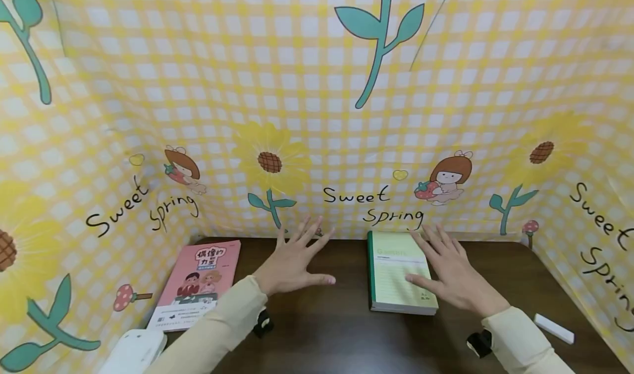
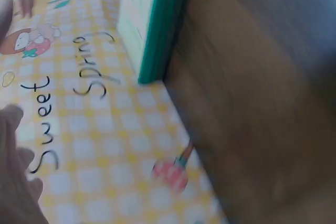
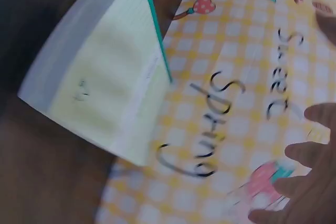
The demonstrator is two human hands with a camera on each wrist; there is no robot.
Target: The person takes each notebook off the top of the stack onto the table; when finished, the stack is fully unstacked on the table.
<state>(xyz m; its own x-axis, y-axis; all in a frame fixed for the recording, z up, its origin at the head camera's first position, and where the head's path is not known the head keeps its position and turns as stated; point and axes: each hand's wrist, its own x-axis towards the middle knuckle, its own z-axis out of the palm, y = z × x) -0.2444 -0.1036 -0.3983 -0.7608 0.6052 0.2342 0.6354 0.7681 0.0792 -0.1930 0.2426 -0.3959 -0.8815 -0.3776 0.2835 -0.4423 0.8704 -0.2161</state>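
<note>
Green notebook point(image 1: 398, 272) lies flat on the dark table point(image 1: 346, 330), toward its back edge, with my right hand point(image 1: 453, 275) spread wide over its right side, fingers straight. My left hand point(image 1: 294, 264) hovers wide open just left of it, between the notebook and a pink book point(image 1: 198, 286).

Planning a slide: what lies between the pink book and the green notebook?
Only the left hand over bare dark table, between pink book and green notebook; head view.

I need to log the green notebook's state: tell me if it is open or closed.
Closed. The green notebook lies flat on the table, cover up, pages stacked beneath; the right hand rests over it.
</note>
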